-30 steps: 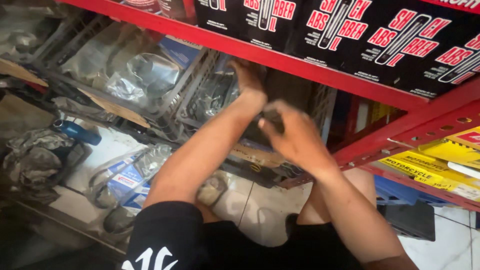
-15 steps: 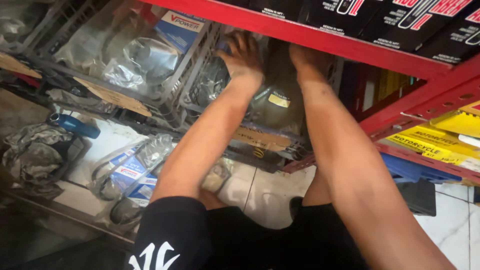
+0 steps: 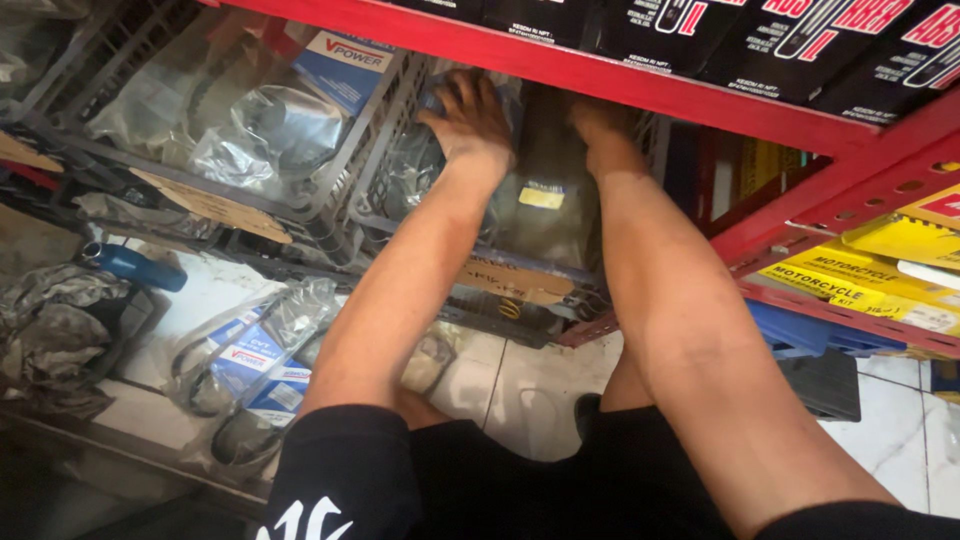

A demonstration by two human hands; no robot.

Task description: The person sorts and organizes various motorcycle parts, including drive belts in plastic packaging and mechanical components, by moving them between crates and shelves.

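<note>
While both arms reach under the red shelf point(image 3: 600, 75), the left hand point(image 3: 470, 120) presses flat, fingers spread, on clear plastic packets point(image 3: 535, 215) in the grey crate point(image 3: 370, 150).
Right hand point(image 3: 600, 125) is mostly hidden (grip unreadable); packets look light, crinkly, slippery, so best pinched at an edge.

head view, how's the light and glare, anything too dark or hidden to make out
Head view: sharp overall, little blur; the red shelf throws shade over the grey crate, so the right hand is half hidden and dim; the left hand is plainer; glare flashes on the clear plastic bags; the lower-left corner is murky.
</note>
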